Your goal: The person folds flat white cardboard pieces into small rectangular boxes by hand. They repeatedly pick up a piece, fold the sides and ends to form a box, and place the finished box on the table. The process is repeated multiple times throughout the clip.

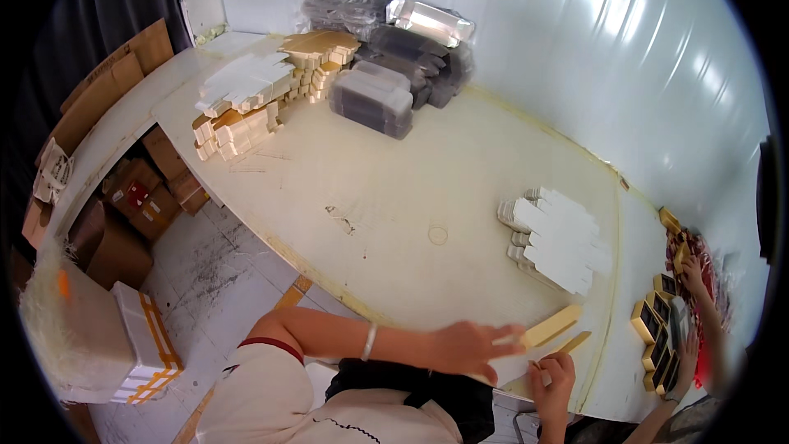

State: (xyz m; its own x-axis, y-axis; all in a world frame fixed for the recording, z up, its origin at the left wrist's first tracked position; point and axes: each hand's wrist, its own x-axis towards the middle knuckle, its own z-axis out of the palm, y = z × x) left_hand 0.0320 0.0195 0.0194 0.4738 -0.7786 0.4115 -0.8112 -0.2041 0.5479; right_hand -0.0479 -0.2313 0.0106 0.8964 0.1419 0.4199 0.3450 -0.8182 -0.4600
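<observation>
Elongated gold cardboard piece (pixel 549 327) slants away rightward, just right of nearer left hand (pixel 467 347), fingers loosely spread. Right hand (pixel 555 376) curled; hold unclear.

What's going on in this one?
A person is working at a large pale table with bare hands. The right hand pinches a gold-coloured card piece, while the left hand is beside it with fingers extended; whether it touches the card is hard to tell. A stack of flat white card lies just beyond. At the far right, another person's hands are near a cluster of gold-edged dark boxes.
</observation>
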